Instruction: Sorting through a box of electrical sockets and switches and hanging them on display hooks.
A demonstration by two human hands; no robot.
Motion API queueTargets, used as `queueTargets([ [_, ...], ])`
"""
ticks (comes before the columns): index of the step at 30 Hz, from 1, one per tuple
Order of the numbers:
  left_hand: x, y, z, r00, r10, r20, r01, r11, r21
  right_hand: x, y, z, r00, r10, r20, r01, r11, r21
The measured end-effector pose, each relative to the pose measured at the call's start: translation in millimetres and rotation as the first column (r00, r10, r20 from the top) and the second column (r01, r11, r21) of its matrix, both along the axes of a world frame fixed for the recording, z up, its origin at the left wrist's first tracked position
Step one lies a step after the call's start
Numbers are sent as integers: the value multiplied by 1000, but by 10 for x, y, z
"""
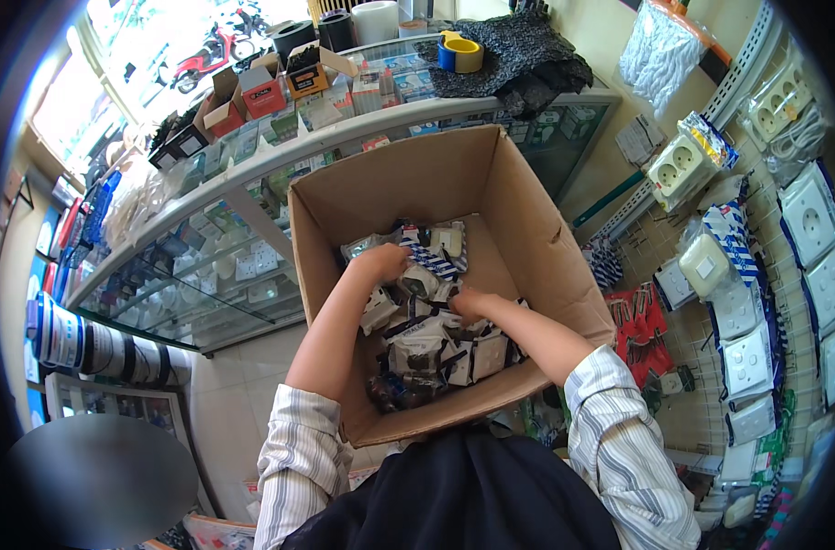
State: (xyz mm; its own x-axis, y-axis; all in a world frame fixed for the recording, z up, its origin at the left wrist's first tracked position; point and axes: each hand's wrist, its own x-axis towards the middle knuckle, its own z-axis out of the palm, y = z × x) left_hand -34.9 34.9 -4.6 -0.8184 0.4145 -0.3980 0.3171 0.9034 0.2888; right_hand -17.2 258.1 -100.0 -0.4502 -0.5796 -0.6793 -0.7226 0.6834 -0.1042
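Note:
Before me stands an open cardboard box (427,161) with several clear plastic packets of electrical fittings in it. My left hand (384,262) reaches in at the left, its fingers closed at the edge of a packet with a blue-and-white striped header (429,261). Just beyond lies another packet with a cream fitting (447,240). My right hand (469,304) is down among the packets near the middle; its fingertips are partly hidden. Closer to me lie bagged white switch or socket plates (489,354), a clear packet with dark printing (417,344) and a dark bundle in plastic (400,392).
A glass display counter (252,175) runs behind the box, with small open cartons (262,89), tape rolls (460,53) and black plastic sheeting (520,58) on top. At the right, packaged sockets and switches (746,357) hang on a wire grid. Cable rolls (108,347) stand left.

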Motion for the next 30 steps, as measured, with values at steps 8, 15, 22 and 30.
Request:
queueTargets([
  [8, 31, 53, 145, 968, 159, -195, -143, 985, 91, -257, 169, 1184, 938, -166, -303, 33, 916, -399],
  [15, 236, 369, 765, 894, 324, 309, -429, 425, 797, 161, 615, 2402, 620, -369, -692, -374, 637, -674],
  [22, 626, 898, 1344, 933, -75, 352, -353, 10, 936, 824, 1028, 2632, 319, -482, -816, -629, 536, -562],
  [30, 744, 1627, 1851, 956, -278, 90, -70, 81, 994, 1379, 1617, 2970, 618, -723, 309, 99, -318, -943],
])
